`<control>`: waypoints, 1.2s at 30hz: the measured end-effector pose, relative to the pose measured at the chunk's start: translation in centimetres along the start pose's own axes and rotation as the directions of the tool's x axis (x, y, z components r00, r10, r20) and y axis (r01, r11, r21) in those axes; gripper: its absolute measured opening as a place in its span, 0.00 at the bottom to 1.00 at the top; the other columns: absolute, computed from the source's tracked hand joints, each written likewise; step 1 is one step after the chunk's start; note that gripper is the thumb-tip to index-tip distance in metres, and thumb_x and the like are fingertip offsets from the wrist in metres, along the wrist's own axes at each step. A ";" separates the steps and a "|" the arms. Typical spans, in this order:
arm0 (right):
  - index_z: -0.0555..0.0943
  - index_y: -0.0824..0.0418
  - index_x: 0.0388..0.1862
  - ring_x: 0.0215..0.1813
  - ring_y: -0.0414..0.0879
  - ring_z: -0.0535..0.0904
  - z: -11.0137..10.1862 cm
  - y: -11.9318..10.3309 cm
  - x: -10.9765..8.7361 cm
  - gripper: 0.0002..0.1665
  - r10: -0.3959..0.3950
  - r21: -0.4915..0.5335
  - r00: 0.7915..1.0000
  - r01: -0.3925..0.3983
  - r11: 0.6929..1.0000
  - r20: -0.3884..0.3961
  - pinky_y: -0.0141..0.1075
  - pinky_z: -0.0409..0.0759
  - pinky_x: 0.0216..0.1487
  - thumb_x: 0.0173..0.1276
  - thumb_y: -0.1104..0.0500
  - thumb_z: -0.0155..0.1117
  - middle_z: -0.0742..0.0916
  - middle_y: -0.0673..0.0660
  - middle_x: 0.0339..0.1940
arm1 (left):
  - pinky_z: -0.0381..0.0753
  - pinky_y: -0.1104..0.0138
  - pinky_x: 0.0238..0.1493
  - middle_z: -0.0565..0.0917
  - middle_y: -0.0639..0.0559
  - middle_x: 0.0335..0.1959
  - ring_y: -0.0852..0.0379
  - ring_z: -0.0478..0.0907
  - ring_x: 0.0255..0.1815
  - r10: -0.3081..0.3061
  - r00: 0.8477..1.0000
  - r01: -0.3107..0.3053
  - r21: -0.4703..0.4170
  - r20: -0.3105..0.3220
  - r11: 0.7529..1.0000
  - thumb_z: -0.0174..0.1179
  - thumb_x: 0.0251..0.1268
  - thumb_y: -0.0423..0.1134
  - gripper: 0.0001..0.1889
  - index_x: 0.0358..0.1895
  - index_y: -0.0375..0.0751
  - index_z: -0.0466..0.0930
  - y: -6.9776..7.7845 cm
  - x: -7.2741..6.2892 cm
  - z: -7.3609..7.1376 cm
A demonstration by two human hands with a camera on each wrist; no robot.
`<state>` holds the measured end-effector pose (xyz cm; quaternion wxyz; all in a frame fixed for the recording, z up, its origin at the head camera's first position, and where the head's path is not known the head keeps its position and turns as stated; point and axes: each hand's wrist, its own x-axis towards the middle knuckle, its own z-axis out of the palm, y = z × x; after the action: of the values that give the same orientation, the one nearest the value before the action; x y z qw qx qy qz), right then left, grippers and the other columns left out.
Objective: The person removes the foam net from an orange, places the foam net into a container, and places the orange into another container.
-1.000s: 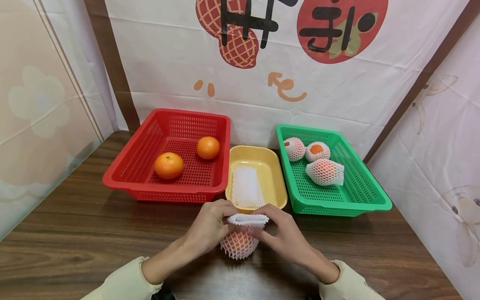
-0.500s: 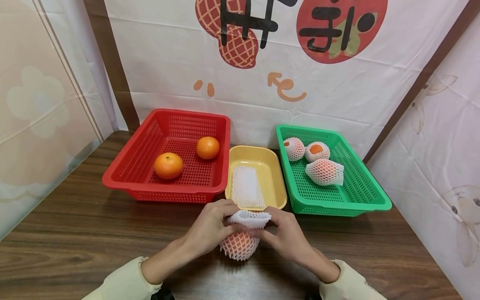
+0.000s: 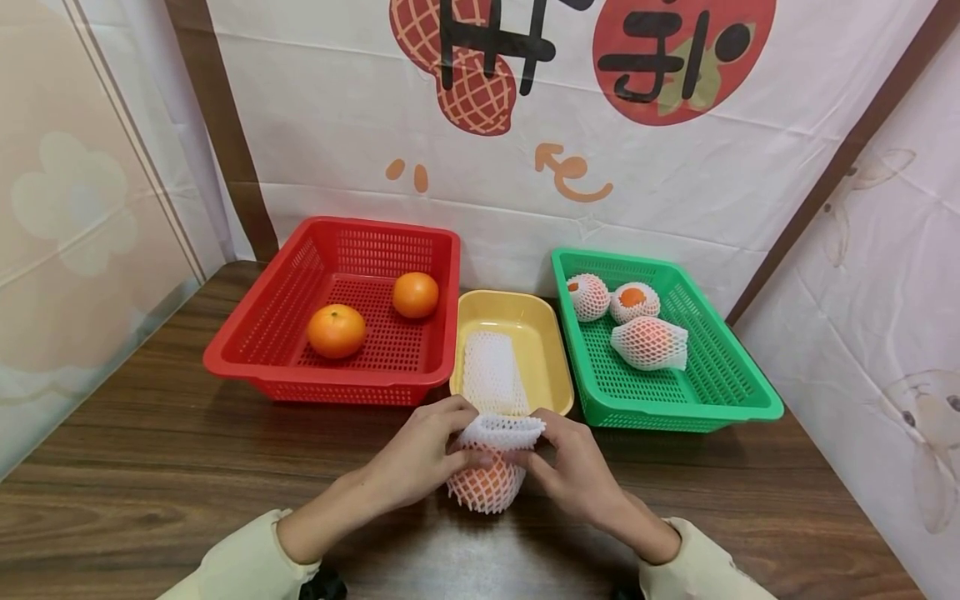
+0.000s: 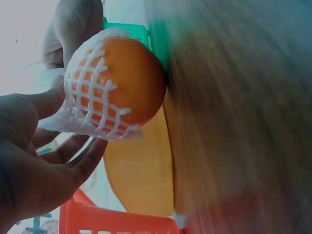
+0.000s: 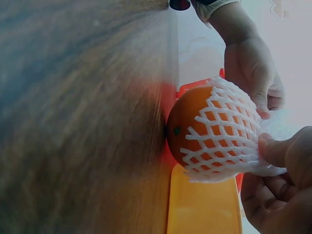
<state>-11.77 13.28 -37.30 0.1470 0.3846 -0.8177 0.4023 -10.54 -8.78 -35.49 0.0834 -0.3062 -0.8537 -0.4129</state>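
Observation:
An orange (image 4: 139, 80) sits on the table, its upper part inside a white foam fruit net (image 5: 224, 134) and its lower end bare in both wrist views. My left hand (image 3: 427, 454) pinches the net from the left, thumb at the front and fingers behind. On the opposite side my right hand (image 3: 577, 467) pinches it the same way. Between the hands the net's loose upper end stands up past the fruit, its mouth spread. Straight behind them, a yellow tray (image 3: 546, 350) holds more flat white foam nets (image 3: 491, 371).
A red basket (image 3: 247, 333) with two bare oranges (image 3: 336, 331) stands at the back left. At the back right, a green basket (image 3: 712, 358) contains several netted fruits (image 3: 649, 343). A printed cloth (image 3: 510, 217) hangs behind the wooden table (image 3: 150, 467).
Both hands keep their pinch on the net. Its upper end has risen and opened wider, and the netted orange has shifted slightly right and away from me. The baskets and tray are unchanged.

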 end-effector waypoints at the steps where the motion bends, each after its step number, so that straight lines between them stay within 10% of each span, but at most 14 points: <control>1: 0.81 0.56 0.40 0.39 0.38 0.79 0.0 0.0 0.0 0.13 -0.006 0.007 1.000 0.006 1.000 0.005 0.34 0.79 0.38 0.57 0.64 0.73 0.83 0.45 0.36 | 0.76 0.66 0.35 0.76 0.61 0.34 0.63 0.72 0.34 -0.001 1.000 0.001 -0.007 -0.003 1.000 0.73 0.49 0.38 0.09 0.31 0.46 0.81 0.0 0.0 0.0; 21: 0.82 0.53 0.44 0.41 0.40 0.78 0.3 0.1 0.0 0.17 0.014 0.067 0.999 -0.017 0.998 0.040 0.36 0.79 0.39 0.56 0.60 0.74 0.82 0.45 0.39 | 0.76 0.71 0.31 0.79 0.60 0.29 0.64 0.73 0.32 0.144 0.981 -0.143 0.022 -0.129 0.990 0.75 0.42 0.34 0.12 0.33 0.43 0.85 -0.3 -0.1 0.3; 36: 0.81 0.59 0.44 0.43 0.41 0.80 0.1 0.0 0.0 0.15 0.000 0.009 1.000 0.000 1.000 0.018 0.35 0.80 0.41 0.58 0.61 0.72 0.84 0.48 0.41 | 0.75 0.67 0.37 0.77 0.60 0.38 0.63 0.72 0.38 0.064 0.998 -0.064 0.012 -0.005 0.998 0.75 0.45 0.42 0.15 0.36 0.45 0.81 0.0 -0.2 0.3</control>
<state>-11.77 13.20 -37.37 0.1380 0.3888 -0.8172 0.4025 -10.35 -8.66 -35.82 0.1004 -0.3318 -0.8456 -0.4059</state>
